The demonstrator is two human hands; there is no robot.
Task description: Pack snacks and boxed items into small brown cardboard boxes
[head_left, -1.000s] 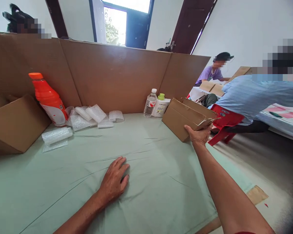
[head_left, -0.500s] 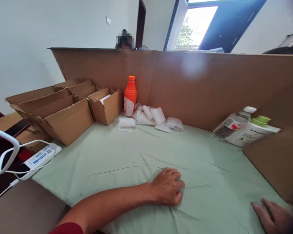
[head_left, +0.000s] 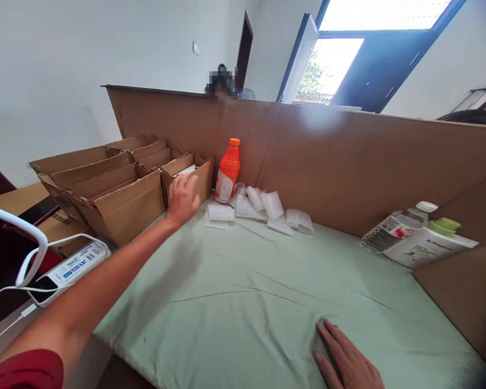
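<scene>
My left hand (head_left: 182,201) is stretched out at the front of a small cardboard box (head_left: 206,180), its fingers apart and bent toward the rim. Something white (head_left: 187,170) shows inside that box. Whether the fingertips touch the cardboard I cannot tell. Low in the view, my right hand (head_left: 346,354) rests on the green cloth (head_left: 243,329) with its fingers extended and nothing in them. An orange bottle (head_left: 228,170) stands just right of the small box. Pieces of bubble wrap (head_left: 259,208) lie in a loose pile beside the bottle.
Larger divided cardboard boxes (head_left: 125,208) stand at the left. A cardboard wall (head_left: 328,156) closes off the back. On the right lean a clear bottle (head_left: 400,227) and a white pack with a green cap (head_left: 429,246). A power strip (head_left: 76,265) with white cable lies at the left edge. A person's head shows beyond the wall.
My left hand has gone from a closed pose at the middle of the cloth to the small box at the back left, opening its fingers. My right hand has shifted left along the cloth.
</scene>
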